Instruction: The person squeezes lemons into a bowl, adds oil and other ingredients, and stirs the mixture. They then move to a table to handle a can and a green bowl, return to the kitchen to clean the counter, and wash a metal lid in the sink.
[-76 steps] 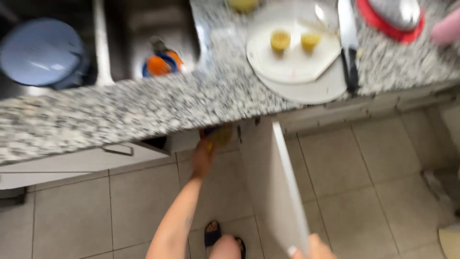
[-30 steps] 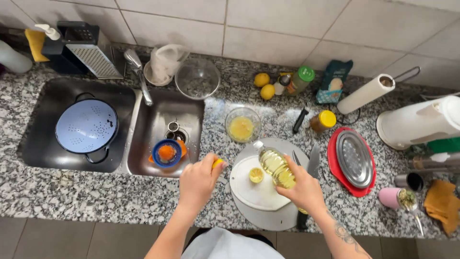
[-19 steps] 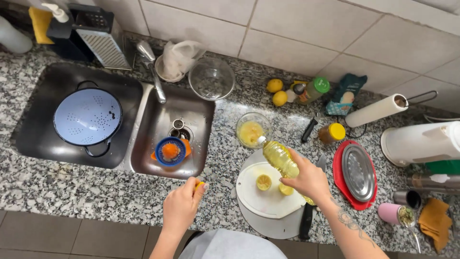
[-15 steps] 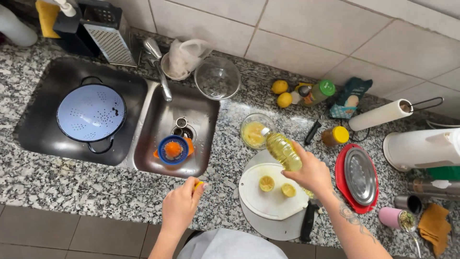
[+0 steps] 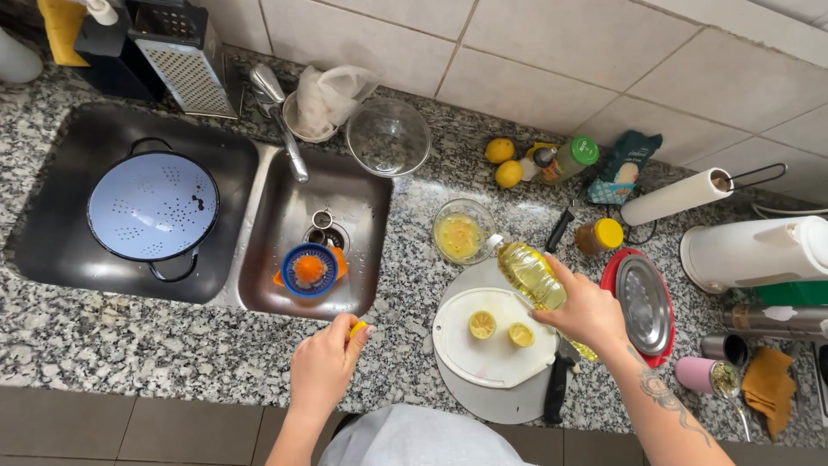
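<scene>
Overhead, the right hand [image 5: 585,312] had its grip clenched around a clear plastic oil bottle [image 5: 530,273] filled with yellow oil, tilted so that its neck pointed toward a small glass bowl [image 5: 463,231] of yellowish liquid on the speckled granite tabletop [image 5: 129,345]. That bottle hung above the far edge of a white cutting board [image 5: 492,354], which lay on a round grey board [image 5: 483,401]. Two lemon halves [image 5: 500,330] sat cut side up on the white board, just beside the hand. A black-handled knife [image 5: 555,387] lay under the wrist at the board's right edge.

Nearer the tabletop's front edge, the left hand [image 5: 326,367] was closed on a small yellow cap [image 5: 357,328], pinched between thumb and fingers, just in front of the sink [image 5: 276,259]. Inside that basin stood a blue and orange citrus juicer [image 5: 310,269]. A pale blue colander [image 5: 153,207] filled the basin to the left. Two whole lemons [image 5: 504,162] rested near the tiled wall, and a paper towel roll [image 5: 673,197] lay well to the right.
</scene>
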